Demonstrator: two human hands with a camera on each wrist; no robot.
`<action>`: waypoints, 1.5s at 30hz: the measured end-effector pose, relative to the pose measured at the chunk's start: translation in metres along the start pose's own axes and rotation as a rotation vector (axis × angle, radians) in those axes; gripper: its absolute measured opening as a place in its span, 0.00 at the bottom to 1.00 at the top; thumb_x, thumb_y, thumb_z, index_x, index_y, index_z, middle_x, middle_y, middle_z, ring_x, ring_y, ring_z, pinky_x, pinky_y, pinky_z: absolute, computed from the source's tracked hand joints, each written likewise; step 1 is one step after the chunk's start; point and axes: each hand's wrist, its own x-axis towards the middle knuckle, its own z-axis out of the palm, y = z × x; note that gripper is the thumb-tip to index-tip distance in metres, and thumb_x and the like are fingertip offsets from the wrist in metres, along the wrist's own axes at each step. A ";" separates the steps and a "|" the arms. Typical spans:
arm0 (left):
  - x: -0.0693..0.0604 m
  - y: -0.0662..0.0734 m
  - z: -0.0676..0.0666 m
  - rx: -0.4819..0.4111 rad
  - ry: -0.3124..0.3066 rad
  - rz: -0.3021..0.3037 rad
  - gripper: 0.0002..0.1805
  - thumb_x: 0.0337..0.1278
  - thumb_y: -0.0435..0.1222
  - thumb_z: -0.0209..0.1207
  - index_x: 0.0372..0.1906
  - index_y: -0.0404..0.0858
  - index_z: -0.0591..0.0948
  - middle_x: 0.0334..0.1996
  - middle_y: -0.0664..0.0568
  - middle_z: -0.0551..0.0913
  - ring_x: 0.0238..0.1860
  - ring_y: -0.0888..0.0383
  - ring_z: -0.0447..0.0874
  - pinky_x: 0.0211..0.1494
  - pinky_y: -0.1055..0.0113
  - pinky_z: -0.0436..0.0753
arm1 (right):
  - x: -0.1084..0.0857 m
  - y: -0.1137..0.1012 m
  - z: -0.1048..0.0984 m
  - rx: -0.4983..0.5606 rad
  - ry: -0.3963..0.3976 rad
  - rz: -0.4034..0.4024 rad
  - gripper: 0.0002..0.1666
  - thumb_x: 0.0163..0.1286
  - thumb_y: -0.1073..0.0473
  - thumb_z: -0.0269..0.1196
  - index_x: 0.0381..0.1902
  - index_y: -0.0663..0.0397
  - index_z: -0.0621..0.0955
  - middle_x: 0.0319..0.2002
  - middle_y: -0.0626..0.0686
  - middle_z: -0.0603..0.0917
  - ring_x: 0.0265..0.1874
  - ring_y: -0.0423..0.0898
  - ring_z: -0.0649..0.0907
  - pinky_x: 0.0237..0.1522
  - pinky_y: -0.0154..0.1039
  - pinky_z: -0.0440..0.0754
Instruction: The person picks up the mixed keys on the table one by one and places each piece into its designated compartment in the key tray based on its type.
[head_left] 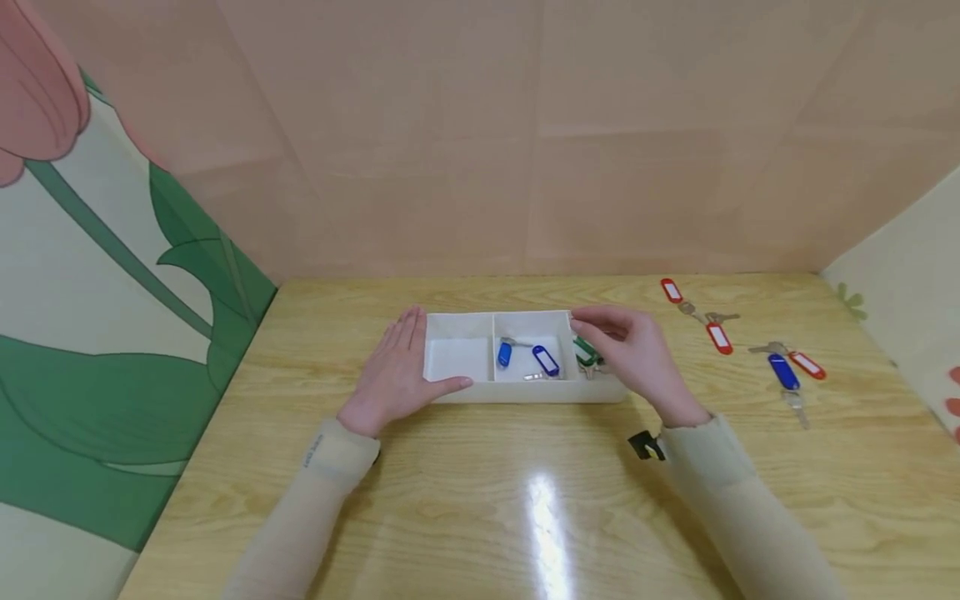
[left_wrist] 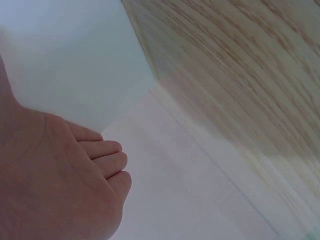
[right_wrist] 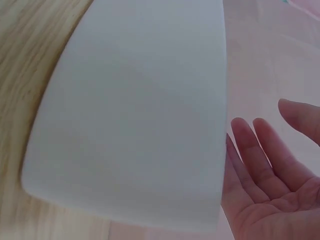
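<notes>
A white divided tray [head_left: 525, 392] sits on the wooden table. Its middle compartment contains a blue key tag [head_left: 505, 356] and another blue key tag [head_left: 546, 361], with keys partly showing. In the right compartment lies a green key tag [head_left: 587, 351] with keys, partly covered by my right hand [head_left: 637, 350]. That hand is at the tray's right end; the right wrist view shows its fingers [right_wrist: 250, 150] loosely bent, thumb apart, nothing visible between them. At the left end, my left hand [head_left: 397, 371] rests against the tray with straight fingers, its thumb over the front edge.
To the right on the table lie red key tags [head_left: 718, 338] with keys [head_left: 687, 309] near the back. Closer in are a blue key tag [head_left: 783, 372], another red key tag [head_left: 807, 365] and a key [head_left: 796, 408]. A pinkish wall [head_left: 480, 167] stands behind the table.
</notes>
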 end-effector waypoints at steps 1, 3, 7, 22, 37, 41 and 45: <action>0.000 0.000 0.000 0.002 0.002 0.002 0.73 0.48 0.83 0.41 0.81 0.30 0.40 0.81 0.39 0.38 0.81 0.48 0.35 0.80 0.57 0.40 | -0.001 0.001 -0.001 0.001 0.003 0.000 0.24 0.74 0.45 0.65 0.58 0.55 0.85 0.53 0.53 0.86 0.50 0.49 0.85 0.47 0.29 0.82; 0.000 -0.001 0.000 0.004 0.004 0.006 0.74 0.47 0.84 0.41 0.81 0.29 0.40 0.81 0.39 0.38 0.81 0.48 0.35 0.80 0.56 0.40 | -0.003 0.003 -0.003 -0.001 0.007 -0.001 0.25 0.73 0.45 0.65 0.58 0.56 0.85 0.53 0.53 0.86 0.50 0.49 0.85 0.47 0.28 0.81; -0.001 -0.001 0.000 0.004 -0.003 0.005 0.74 0.47 0.84 0.41 0.81 0.29 0.40 0.81 0.39 0.38 0.81 0.48 0.34 0.80 0.56 0.40 | -0.005 0.006 -0.008 -0.031 0.015 0.003 0.26 0.73 0.43 0.65 0.58 0.56 0.85 0.53 0.52 0.86 0.49 0.48 0.85 0.47 0.28 0.81; -0.003 -0.003 -0.003 0.000 0.005 0.006 0.73 0.48 0.82 0.44 0.80 0.29 0.40 0.81 0.38 0.40 0.81 0.47 0.36 0.80 0.56 0.41 | -0.006 0.005 -0.027 -0.057 0.079 0.033 0.28 0.74 0.40 0.63 0.59 0.54 0.85 0.55 0.55 0.85 0.53 0.50 0.83 0.47 0.28 0.79; -0.004 -0.004 -0.003 0.013 0.002 0.000 0.73 0.49 0.82 0.43 0.80 0.29 0.39 0.81 0.39 0.39 0.81 0.48 0.35 0.80 0.57 0.40 | -0.010 0.012 -0.050 -0.098 0.135 0.076 0.30 0.74 0.39 0.62 0.61 0.54 0.84 0.56 0.56 0.85 0.51 0.41 0.82 0.44 0.24 0.77; -0.003 -0.004 -0.002 0.015 0.006 0.004 0.73 0.49 0.82 0.43 0.80 0.29 0.40 0.81 0.38 0.39 0.81 0.47 0.36 0.80 0.56 0.41 | -0.011 0.016 -0.055 -0.106 0.145 0.086 0.31 0.74 0.38 0.61 0.62 0.53 0.83 0.57 0.55 0.84 0.51 0.39 0.81 0.44 0.22 0.77; -0.002 -0.004 -0.001 0.013 0.005 0.003 0.73 0.48 0.83 0.42 0.81 0.29 0.40 0.81 0.39 0.39 0.81 0.48 0.35 0.80 0.57 0.40 | -0.013 0.019 -0.062 -0.126 0.159 0.082 0.30 0.74 0.38 0.61 0.61 0.54 0.84 0.55 0.55 0.85 0.49 0.38 0.81 0.42 0.22 0.77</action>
